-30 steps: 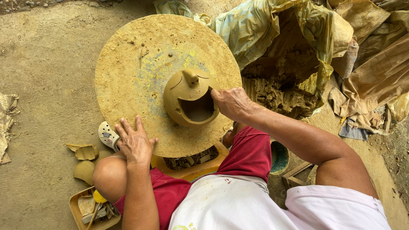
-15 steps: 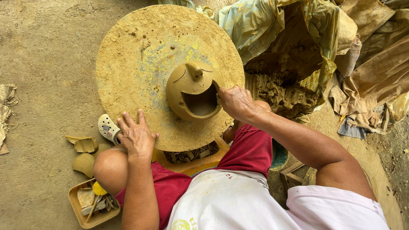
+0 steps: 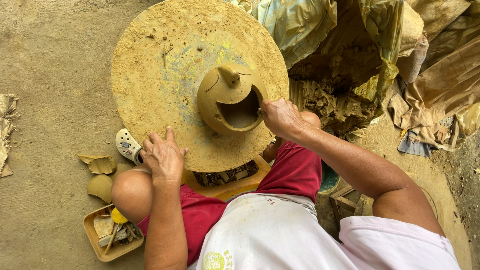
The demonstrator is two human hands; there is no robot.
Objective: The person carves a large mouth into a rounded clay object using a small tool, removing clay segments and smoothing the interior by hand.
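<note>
Clay vessel soft: right hand, fingers pinched at its cut opening, may deform the rim; left hand fingers spread flat on wheel.

I see no labels, signs or screens from here. Closest to packaging are crumpled plastic sacks, yellowish-tan, heaped at one to two o'clock, and a shallow orange tray of odds and ends at seven o'clock.

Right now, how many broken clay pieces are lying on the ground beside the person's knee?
2: one flat clay piece nearer the shoe, one rounded clay piece just below it. More may be hidden.
</note>
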